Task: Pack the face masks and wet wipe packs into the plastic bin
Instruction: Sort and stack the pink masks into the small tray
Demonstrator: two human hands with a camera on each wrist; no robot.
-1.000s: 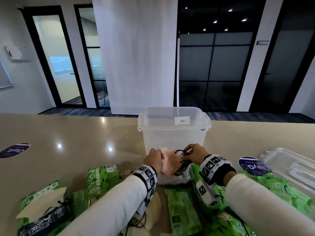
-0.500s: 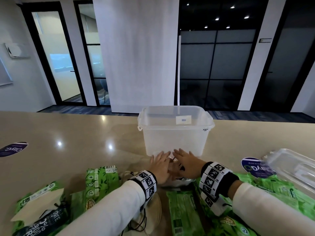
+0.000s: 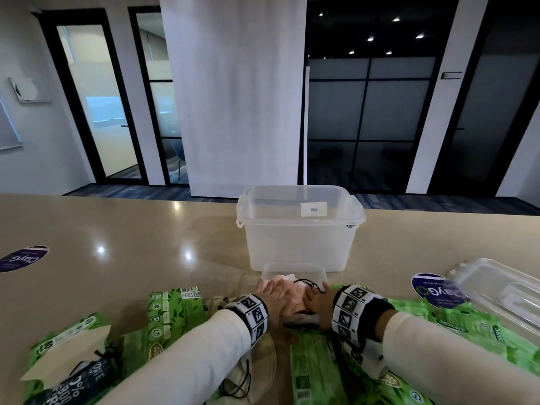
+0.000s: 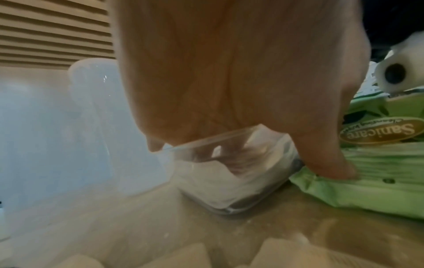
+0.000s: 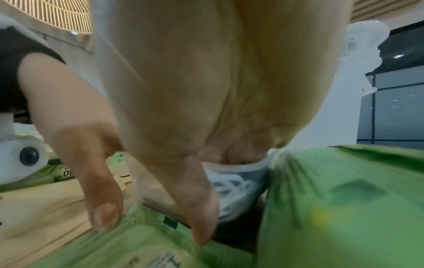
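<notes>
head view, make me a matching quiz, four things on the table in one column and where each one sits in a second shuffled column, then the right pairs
Things
1. large plastic bin
2. small clear container
3. clear lid
4. round purple sticker

Places
A. far left of the table
B. under both hands, just in front of the large bin
C. middle of the table, farthest from the person
D. right side, beside the green wet wipe packs

Pairs: 1-C, 2-B, 3-D, 4-A
</notes>
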